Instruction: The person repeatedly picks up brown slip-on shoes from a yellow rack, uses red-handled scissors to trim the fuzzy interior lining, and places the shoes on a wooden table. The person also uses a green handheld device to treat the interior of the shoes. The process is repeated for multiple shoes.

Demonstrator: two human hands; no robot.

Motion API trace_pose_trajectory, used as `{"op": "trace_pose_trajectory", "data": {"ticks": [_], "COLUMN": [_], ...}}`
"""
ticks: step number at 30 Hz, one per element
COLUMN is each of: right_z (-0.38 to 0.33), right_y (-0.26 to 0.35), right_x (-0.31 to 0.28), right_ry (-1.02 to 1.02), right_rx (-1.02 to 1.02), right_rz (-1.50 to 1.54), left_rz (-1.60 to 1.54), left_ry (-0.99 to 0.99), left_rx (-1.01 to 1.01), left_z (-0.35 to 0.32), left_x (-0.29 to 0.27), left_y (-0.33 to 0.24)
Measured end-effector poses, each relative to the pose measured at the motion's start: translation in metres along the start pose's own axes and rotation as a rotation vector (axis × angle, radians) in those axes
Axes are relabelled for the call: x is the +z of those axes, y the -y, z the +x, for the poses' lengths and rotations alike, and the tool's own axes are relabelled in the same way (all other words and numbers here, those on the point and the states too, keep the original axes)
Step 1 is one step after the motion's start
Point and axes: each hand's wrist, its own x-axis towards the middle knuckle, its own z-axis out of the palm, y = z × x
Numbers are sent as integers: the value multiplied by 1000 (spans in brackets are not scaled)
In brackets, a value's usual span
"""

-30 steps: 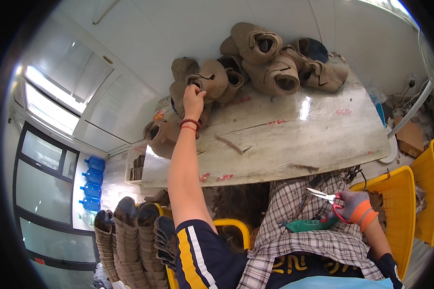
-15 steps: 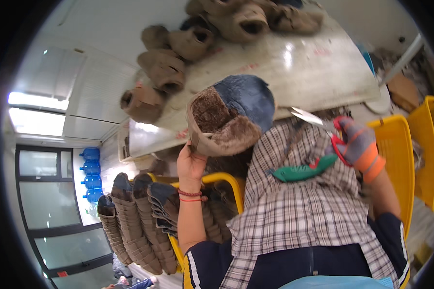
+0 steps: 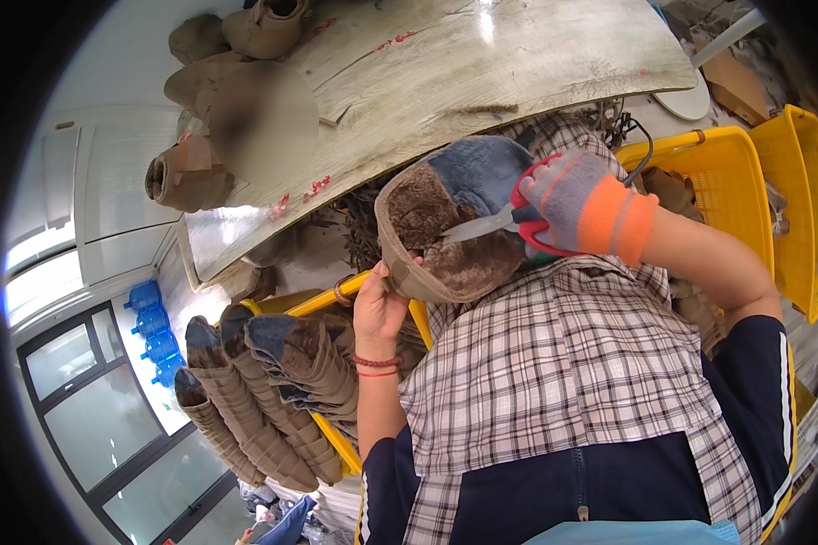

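A tan piece lined with brown and blue plush, by its look a shoe upper, is tilted over my lap with its inside facing up. My bare left hand is closed on its lower left edge; some fingertips are hidden behind the rim. In a grey and orange glove, my right hand grips red-handled scissors at the upper's right side. The scissor blades look closed together, and their tip lies over the brown plush near a small gap. A bit of something green shows beneath the glove.
The worn worktable ahead carries several tan uppers at its left; one patch there is blurred. Nested stacks of lined uppers stand at lower left beside a yellow basket. More yellow baskets stand at right.
My right hand has brought the scissors leftward onto the upper, and the blades have closed. The green tool on my lap is now mostly covered. The view has shifted.
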Motion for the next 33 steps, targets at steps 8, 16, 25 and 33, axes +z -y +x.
{"op": "trace_pose_trajectory", "data": {"ticks": [8,16,25,33], "right_z": [14,20,25,30], "right_y": [2,8,16,18], "right_x": [14,9,7,13], "right_ry": [33,229,388,422], "right_rx": [-42,-17,4,-12], "right_rz": [38,32,-74,-56], "left_rz": [-32,-14,-14,47], "left_ry": [-16,35,23,49], "left_rx": [-134,-92,-93,-117], "left_z": [-5,-3,-4,-2], "left_x": [8,11,14,13], "left_y": [-7,-2,-3,-4]}}
